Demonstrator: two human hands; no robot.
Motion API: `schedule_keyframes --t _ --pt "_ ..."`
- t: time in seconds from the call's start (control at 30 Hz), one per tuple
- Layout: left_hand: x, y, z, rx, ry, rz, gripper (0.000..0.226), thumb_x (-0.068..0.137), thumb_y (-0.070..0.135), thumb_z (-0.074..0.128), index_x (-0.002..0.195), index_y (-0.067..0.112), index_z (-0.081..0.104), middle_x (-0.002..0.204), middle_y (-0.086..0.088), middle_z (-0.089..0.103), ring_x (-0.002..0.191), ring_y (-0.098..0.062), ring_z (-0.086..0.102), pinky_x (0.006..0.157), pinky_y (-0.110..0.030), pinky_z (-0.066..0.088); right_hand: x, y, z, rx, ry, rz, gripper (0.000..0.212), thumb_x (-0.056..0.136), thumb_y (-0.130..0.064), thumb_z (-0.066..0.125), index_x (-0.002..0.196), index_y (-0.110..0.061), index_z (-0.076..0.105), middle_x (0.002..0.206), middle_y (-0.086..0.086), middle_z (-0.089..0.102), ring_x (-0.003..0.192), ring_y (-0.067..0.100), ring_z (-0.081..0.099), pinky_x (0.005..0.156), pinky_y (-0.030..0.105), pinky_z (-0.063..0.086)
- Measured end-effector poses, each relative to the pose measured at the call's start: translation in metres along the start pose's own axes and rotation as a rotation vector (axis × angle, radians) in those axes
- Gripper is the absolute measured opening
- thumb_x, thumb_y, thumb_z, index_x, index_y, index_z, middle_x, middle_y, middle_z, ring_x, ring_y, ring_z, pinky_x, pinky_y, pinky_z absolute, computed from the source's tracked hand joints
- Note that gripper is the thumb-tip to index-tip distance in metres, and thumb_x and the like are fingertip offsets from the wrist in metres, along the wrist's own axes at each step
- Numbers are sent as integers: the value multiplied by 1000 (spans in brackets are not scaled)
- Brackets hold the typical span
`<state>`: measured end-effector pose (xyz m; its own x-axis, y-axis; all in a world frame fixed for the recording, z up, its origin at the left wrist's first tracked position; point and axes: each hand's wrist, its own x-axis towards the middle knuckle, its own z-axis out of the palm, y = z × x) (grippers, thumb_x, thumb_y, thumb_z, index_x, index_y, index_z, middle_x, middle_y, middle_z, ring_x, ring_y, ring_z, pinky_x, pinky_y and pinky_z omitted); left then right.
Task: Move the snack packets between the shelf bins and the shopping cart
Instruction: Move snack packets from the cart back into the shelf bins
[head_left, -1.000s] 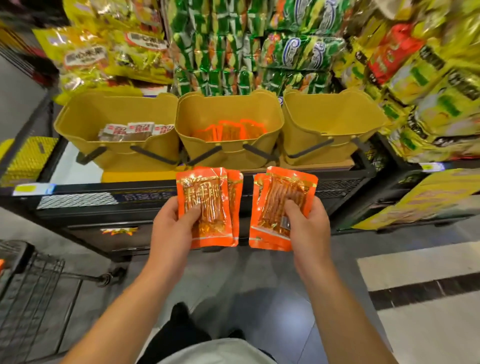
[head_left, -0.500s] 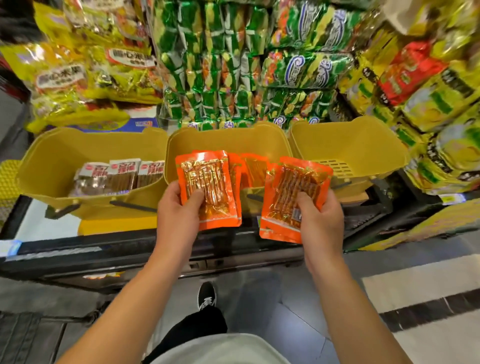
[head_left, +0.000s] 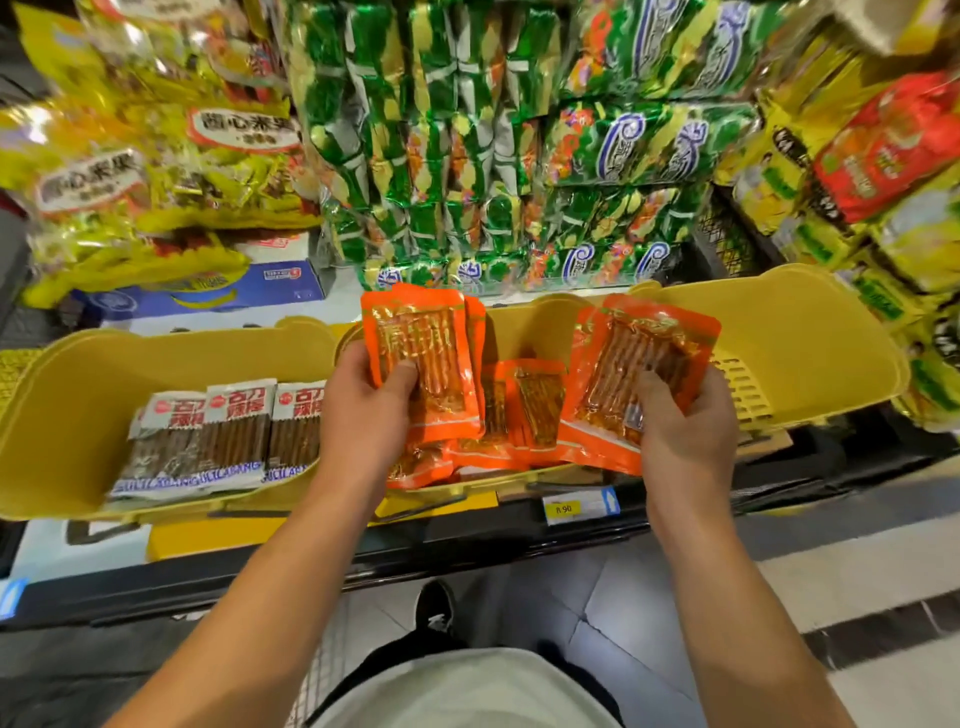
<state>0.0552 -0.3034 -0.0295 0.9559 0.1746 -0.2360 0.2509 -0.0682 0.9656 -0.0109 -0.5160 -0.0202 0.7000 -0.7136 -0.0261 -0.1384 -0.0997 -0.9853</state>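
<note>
Over yellow middle bin (head_left: 524, 332), both hands each gripping glossy orange snack packets: left (head_left: 423, 364), right (head_left: 641, 371).

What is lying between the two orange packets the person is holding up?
In the head view, between the left packet and the right packet, more orange packets lie in the middle yellow bin.

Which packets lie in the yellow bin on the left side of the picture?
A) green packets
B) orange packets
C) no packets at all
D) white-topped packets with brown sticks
D: the left yellow bin holds white-topped packets of brown sticks, side by side; the orange packets lie in the middle bin.
</note>
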Motion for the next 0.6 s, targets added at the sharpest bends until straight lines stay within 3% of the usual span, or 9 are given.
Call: schedule_keyframes --t 0.1,0.17,0.27,0.37,0.5,0.6 --pt "4 -4 15 97 -48 -28 9 88 26 65 96 29 65 95 3 74 90 -24 71 85 -57 56 13 0 -2 -4 -3 2 15 94 -17 64 93 -32 63 86 -17 71 83 7 69 79 36 55" --pt "5 -11 29 167 -64 -39 22 77 35 64 97 27 66 96 1 74 92 -26 70 86 -56 56 23 -3 -7 -13 -1 -13 15 93 -16 64 94 -31 63 87 -16 70 78 -2 66 75 30 51" --pt "4 -22 52 267 -103 -44 10 84 26 67 94 27 65 99 1 74 95 -25 69 90 -51 54 39 -7 -16 -6 -16 -22 14 93 -17 63 95 -31 61 88 -15 69 75 -3 64 73 28 52" --pt "3 -33 78 312 -104 -71 13 90 15 67 100 24 64 100 -2 73 96 -27 68 91 -49 53 52 -10 -23 20 -69 -20 16 94 -17 63 93 -33 62 89 -13 70 76 1 66 70 27 52" --pt "5 -41 102 357 -120 -116 12 89 16 69 99 20 63 97 -6 71 92 -32 68 86 -53 56 65 -11 -31 29 -153 -47 15 96 -15 62 98 -30 63 89 -13 70 76 -2 65 64 16 49" --pt "6 -40 112 471 -145 -76 13 90 19 69 101 18 64 98 -6 71 92 -30 68 84 -47 57 72 -8 -35 26 -194 -26 15 96 -16 63 96 -31 62 93 -12 70 81 -1 66 69 21 50"
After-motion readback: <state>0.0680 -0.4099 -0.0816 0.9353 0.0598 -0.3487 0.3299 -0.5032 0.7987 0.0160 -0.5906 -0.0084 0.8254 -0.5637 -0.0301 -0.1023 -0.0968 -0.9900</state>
